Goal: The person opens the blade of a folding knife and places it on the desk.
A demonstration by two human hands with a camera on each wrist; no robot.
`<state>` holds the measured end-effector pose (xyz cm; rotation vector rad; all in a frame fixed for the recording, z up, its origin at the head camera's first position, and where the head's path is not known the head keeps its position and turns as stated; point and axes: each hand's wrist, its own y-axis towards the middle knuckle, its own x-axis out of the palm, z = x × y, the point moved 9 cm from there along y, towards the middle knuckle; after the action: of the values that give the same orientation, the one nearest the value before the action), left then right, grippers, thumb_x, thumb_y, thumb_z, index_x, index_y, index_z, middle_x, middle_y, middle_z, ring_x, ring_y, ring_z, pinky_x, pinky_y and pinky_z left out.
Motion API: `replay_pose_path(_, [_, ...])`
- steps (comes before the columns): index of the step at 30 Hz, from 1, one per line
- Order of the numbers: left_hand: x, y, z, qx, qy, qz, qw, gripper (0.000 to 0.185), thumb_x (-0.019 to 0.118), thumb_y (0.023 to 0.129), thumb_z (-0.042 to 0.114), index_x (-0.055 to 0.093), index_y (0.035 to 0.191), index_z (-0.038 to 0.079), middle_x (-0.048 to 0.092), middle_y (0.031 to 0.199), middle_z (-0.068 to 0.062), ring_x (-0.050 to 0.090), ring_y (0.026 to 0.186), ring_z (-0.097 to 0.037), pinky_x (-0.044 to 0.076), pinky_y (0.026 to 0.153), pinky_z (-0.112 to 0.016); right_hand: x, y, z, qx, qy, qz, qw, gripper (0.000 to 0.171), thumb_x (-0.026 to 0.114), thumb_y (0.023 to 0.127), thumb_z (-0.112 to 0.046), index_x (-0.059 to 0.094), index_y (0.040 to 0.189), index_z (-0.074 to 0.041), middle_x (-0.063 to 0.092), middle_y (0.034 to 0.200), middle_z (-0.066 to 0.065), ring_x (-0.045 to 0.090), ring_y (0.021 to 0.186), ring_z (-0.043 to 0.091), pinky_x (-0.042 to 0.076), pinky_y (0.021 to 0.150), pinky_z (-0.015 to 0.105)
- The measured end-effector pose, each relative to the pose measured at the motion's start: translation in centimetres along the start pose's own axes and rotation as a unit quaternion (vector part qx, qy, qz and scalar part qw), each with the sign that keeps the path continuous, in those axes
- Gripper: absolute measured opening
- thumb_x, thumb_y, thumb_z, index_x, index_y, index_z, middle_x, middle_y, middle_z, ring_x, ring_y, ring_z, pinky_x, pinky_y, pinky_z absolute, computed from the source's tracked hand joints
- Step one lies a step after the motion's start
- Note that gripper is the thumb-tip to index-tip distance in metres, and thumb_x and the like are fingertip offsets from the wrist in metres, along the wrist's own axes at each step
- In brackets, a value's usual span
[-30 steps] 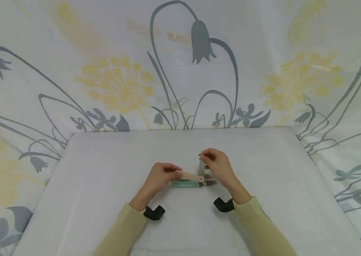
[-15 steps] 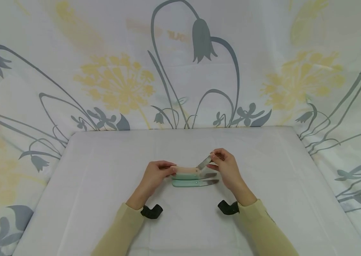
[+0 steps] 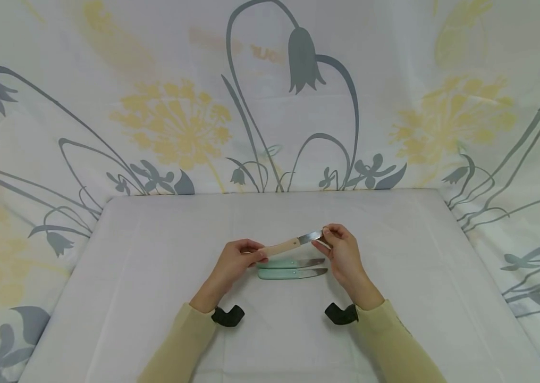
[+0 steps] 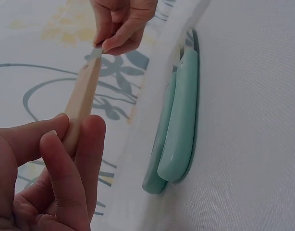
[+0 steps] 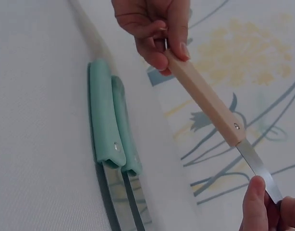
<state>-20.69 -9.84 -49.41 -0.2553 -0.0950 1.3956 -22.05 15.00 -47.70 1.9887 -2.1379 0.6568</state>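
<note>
Above the table, a folding knife [image 3: 281, 247] with a beige handle is held between both hands, its blade swung out in line with the handle. My left hand [image 3: 236, 266] pinches the handle's rear end between thumb and fingers. At the other end, my right hand [image 3: 345, 258] pinches the steel blade [image 5: 257, 166] near its tip. Below lie two green-handled folding knives side by side, blades out to the right: a nearer green knife [image 3: 281, 274] and a farther green knife [image 3: 289, 263]. Fingertips of the left hand overlap the farther handle's end in the head view.
A white-covered table [image 3: 165, 229] spreads under the hands. Behind it hangs a curtain [image 3: 179, 122] printed with grey and yellow flowers. Black wrist mounts [image 3: 228, 316] stick out inward from both yellow sleeves [image 3: 181, 340].
The beige knife's blade has swung from standing upright to straight out from the handle. My right hand has moved right with it, and both green knives now show more fully.
</note>
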Motion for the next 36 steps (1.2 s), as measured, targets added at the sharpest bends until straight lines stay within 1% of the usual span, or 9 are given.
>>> replay_pose_path(9, [-0.3, 0.0, 0.1, -0.001, 0.012, 0.009, 0.9999, 0.02, 0.07, 0.092, 0.009, 0.071, 0.111, 0.003, 0.074, 0.09, -0.009, 0.072, 0.087, -0.021, 0.053, 0.076, -0.03, -0.6, 0.2, 0.6, 0.015, -0.024, 0.013, 1.0, 0.004, 0.052, 0.104, -0.006, 0.053, 0.104, -0.002, 0.057, 0.1, 0.01, 0.064, 0.09, 0.017, 0.054, 0.089, 0.035])
replay_pose_path(12, [-0.6, 0.1, 0.1, 0.005, 0.026, 0.023, 0.9994, 0.02, 0.07, 0.093, 0.01, 0.073, 0.111, 0.004, 0.073, 0.091, -0.007, 0.07, 0.086, -0.019, 0.054, 0.077, -0.032, -1.1, 0.3, 0.9, 0.024, -0.085, 0.014, 0.996, 0.008, 0.054, 0.103, -0.005, 0.053, 0.108, 0.002, 0.058, 0.101, 0.011, 0.065, 0.087, 0.015, 0.055, 0.084, 0.033])
replay_pose_path(16, [-1.0, 0.3, 0.2, 0.016, 0.05, 0.038, 0.9979, 0.02, 0.069, 0.093, 0.009, 0.074, 0.111, 0.003, 0.072, 0.092, -0.007, 0.069, 0.084, -0.017, 0.053, 0.076, -0.031, -1.8, 0.5, 1.1, 0.028, -0.187, 0.006, 0.982, 0.016, 0.057, 0.101, -0.005, 0.055, 0.111, 0.007, 0.061, 0.095, 0.01, 0.064, 0.08, 0.013, 0.057, 0.074, 0.028])
replay_pose_path(21, [-1.5, 0.7, 0.1, 0.028, 0.089, 0.061, 0.9937, 0.02, 0.071, 0.089, 0.006, 0.073, 0.108, 0.001, 0.07, 0.091, -0.006, 0.068, 0.08, -0.017, 0.052, 0.072, -0.028, -2.5, 0.8, 1.1, 0.005, -0.306, -0.011, 0.952, 0.018, 0.063, 0.098, -0.007, 0.062, 0.11, 0.006, 0.063, 0.09, 0.01, 0.063, 0.075, 0.013, 0.056, 0.067, 0.025])
replay_pose_path(24, [-1.7, 1.0, -0.1, 0.034, 0.128, 0.076, 0.9883, 0.016, 0.074, 0.086, 0.008, 0.074, 0.101, 0.003, 0.07, 0.087, -0.004, 0.067, 0.078, -0.015, 0.051, 0.073, -0.028, -2.5, 0.9, 0.8, -0.025, -0.391, -0.019, 0.92, 0.013, 0.066, 0.096, -0.006, 0.066, 0.105, 0.003, 0.065, 0.088, 0.011, 0.063, 0.072, 0.015, 0.054, 0.063, 0.024])
replay_pose_path(27, [-1.8, 1.2, -0.2, 0.037, 0.165, 0.088, 0.9816, 0.013, 0.076, 0.084, 0.012, 0.076, 0.095, 0.006, 0.071, 0.083, -0.001, 0.065, 0.076, -0.013, 0.05, 0.073, -0.029, -2.2, 0.9, 0.5, -0.051, -0.47, -0.032, 0.881, 0.011, 0.067, 0.093, -0.005, 0.07, 0.102, 0.001, 0.067, 0.086, 0.009, 0.062, 0.071, 0.016, 0.051, 0.064, 0.026])
replay_pose_path(30, [-1.8, 1.3, -0.1, 0.044, 0.195, 0.094, 0.9753, 0.013, 0.076, 0.084, 0.014, 0.077, 0.095, 0.007, 0.07, 0.081, 0.001, 0.063, 0.074, -0.013, 0.049, 0.072, -0.031, -2.1, 1.0, 0.5, -0.062, -0.516, -0.041, 0.854, 0.01, 0.07, 0.09, -0.005, 0.071, 0.1, -0.002, 0.067, 0.085, 0.006, 0.06, 0.073, 0.017, 0.047, 0.066, 0.029])
replay_pose_path(32, [-1.8, 1.4, -0.1, 0.046, 0.21, 0.094, 0.9721, 0.012, 0.076, 0.084, 0.014, 0.077, 0.094, 0.008, 0.069, 0.08, 0.002, 0.062, 0.072, -0.013, 0.048, 0.07, -0.031, -2.1, 1.1, 0.6, -0.064, -0.532, -0.044, 0.843, 0.011, 0.072, 0.089, -0.005, 0.072, 0.099, -0.003, 0.067, 0.085, 0.005, 0.059, 0.076, 0.018, 0.046, 0.068, 0.031])
replay_pose_path(36, [-1.6, 1.5, -0.1, 0.041, 0.22, 0.087, 0.9707, 0.01, 0.076, 0.084, 0.014, 0.077, 0.093, 0.008, 0.068, 0.074, 0.003, 0.061, 0.068, -0.012, 0.047, 0.068, -0.031, -2.1, 1.1, 0.6, -0.063, -0.547, -0.042, 0.833, 0.011, 0.073, 0.087, -0.005, 0.073, 0.097, -0.003, 0.067, 0.082, 0.004, 0.059, 0.076, 0.019, 0.045, 0.068, 0.032])
